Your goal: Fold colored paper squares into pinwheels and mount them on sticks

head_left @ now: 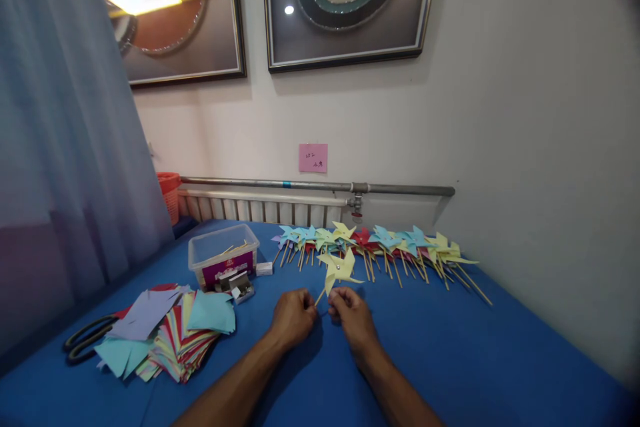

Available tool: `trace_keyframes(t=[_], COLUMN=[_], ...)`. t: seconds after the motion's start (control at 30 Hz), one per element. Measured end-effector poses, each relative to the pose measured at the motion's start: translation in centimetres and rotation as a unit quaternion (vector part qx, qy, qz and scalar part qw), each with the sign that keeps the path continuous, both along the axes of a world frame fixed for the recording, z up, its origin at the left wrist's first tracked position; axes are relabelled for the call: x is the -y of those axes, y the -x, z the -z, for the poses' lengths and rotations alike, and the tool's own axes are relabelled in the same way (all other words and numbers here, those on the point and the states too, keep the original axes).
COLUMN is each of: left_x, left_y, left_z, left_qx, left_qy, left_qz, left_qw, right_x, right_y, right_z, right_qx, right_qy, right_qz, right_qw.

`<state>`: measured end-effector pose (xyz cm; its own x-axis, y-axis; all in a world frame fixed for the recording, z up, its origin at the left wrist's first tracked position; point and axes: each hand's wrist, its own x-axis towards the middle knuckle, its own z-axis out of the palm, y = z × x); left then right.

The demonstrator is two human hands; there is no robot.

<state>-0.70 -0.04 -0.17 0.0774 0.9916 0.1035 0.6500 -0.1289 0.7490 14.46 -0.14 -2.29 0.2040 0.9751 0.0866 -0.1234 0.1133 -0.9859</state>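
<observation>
A pale yellow paper pinwheel (pixel 339 269) with a metal pin at its centre is held up before me, above the blue tabletop. My left hand (pixel 295 315) is closed round its thin wooden stick (pixel 320 297). The fingers of my right hand (pixel 353 320) are pinched together at the pinwheel's lowest blade, and their tips partly hide what they grip. Just behind stands a long row of finished pinwheels (pixel 387 240) in blue, yellow, green, red and purple, their sticks pointing toward me.
On the left lie a fanned stack of coloured paper (pixel 183 340) and black-handled scissors (pixel 87 337). Behind them are a clear plastic tub (pixel 223 257) with sticks, a small open box (pixel 243 287) of pins and a white box (pixel 264 269). A pipe (pixel 315 185) and radiator line the wall.
</observation>
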Motion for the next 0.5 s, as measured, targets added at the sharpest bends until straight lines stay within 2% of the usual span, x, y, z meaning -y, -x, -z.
trace_keyframes(t=[0.1, 0.23, 0.37, 0.5], left_x=[-0.1, -0.3, -0.3, -0.3], left_y=[0.3, 0.6, 0.6, 0.5], left_z=[-0.1, -0.1, 0.0, 0.0], left_qx=[-0.011, -0.038, -0.042, -0.038], left_qy=[-0.01, -0.009, -0.008, -0.015], left_qz=[-0.011, -0.016, -0.014, -0.017], left_qw=[1.0, 0.999, 0.999, 0.999], right_x=[-0.2, -0.7, -1.0, -0.7], right_y=[-0.6, -2.3, -3.0, -2.3], right_z=[-0.3, -1.0, -1.1, -0.8], right_qx=[-0.024, -0.049, -0.029, -0.005], right_qy=[0.001, -0.036, -0.047, -0.059], right_qz=[0.053, 0.137, 0.132, 0.099], right_qw=[0.998, 0.989, 0.99, 0.993])
